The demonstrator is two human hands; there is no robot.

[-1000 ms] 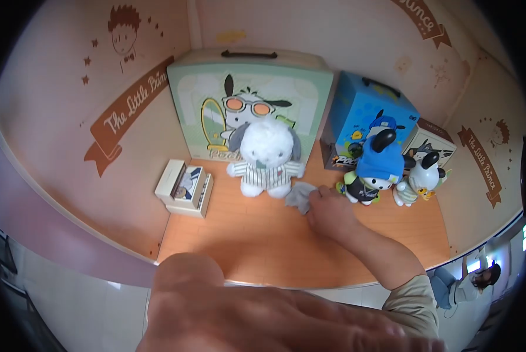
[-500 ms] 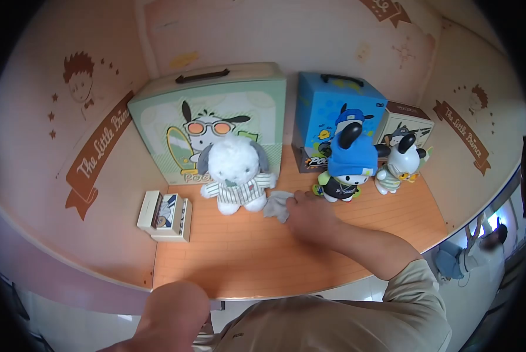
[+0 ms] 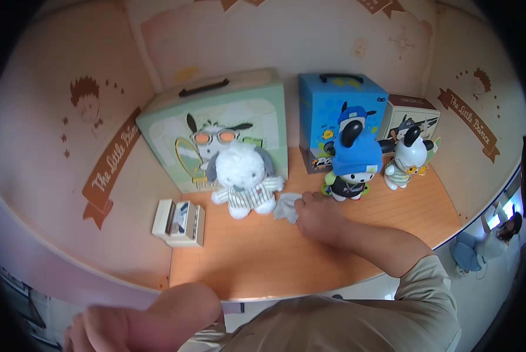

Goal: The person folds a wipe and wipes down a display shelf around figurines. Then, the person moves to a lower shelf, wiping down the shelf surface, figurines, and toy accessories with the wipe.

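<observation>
My right hand (image 3: 320,217) is closed on a crumpled grey cloth (image 3: 286,207), pressed against the wooden desktop (image 3: 257,258). Just left of the cloth sits a white plush dog (image 3: 243,179) in a striped outfit. Behind and to the right of that hand stands a dog figure in a blue hat (image 3: 357,154). Low at the left, off the desk, is my left hand (image 3: 113,328). Its fingers look bent, but they are blurred and partly cut off by the frame's edge, so its grip is unclear.
Behind the plush leans a large green box (image 3: 157,132); a blue box (image 3: 313,111) and a smaller white box (image 3: 427,120) stand further right. A white dog figure (image 3: 408,154) is near them. Small cream boxes (image 3: 195,226) lie left. Printed side panels enclose the desk. A person (image 3: 489,243) is at far right.
My left hand has come into view at the lower left. The view has shifted slightly, moving the desk items right in the picture. My right hand keeps its hold on the cloth.
</observation>
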